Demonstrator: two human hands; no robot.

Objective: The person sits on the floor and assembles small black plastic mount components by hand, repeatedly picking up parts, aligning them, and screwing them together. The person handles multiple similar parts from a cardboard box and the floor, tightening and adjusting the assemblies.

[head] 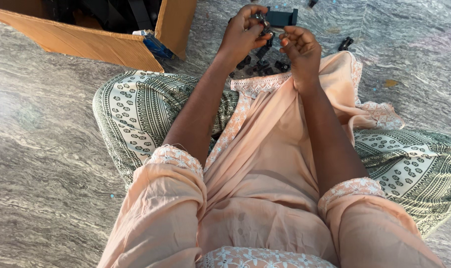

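Note:
My left hand point(243, 32) is raised in front of me, fingers curled around a small black and metal part point(263, 21). My right hand point(300, 49) is close beside it, fingers bent toward the same part, fingertips nearly touching it. Whether the right hand grips anything is hidden by its fingers. Below the hands several small black parts point(265, 64) lie on the stone floor by the hem of my peach tunic point(265, 164). A flat black block point(281, 17) lies just beyond the hands.
An open cardboard box point(96, 44) holding dark items stands on the floor at the upper left. One more black part point(345, 43) lies to the right. My crossed legs in green patterned cloth point(136, 114) spread to both sides on the grey marbled floor point(41, 149).

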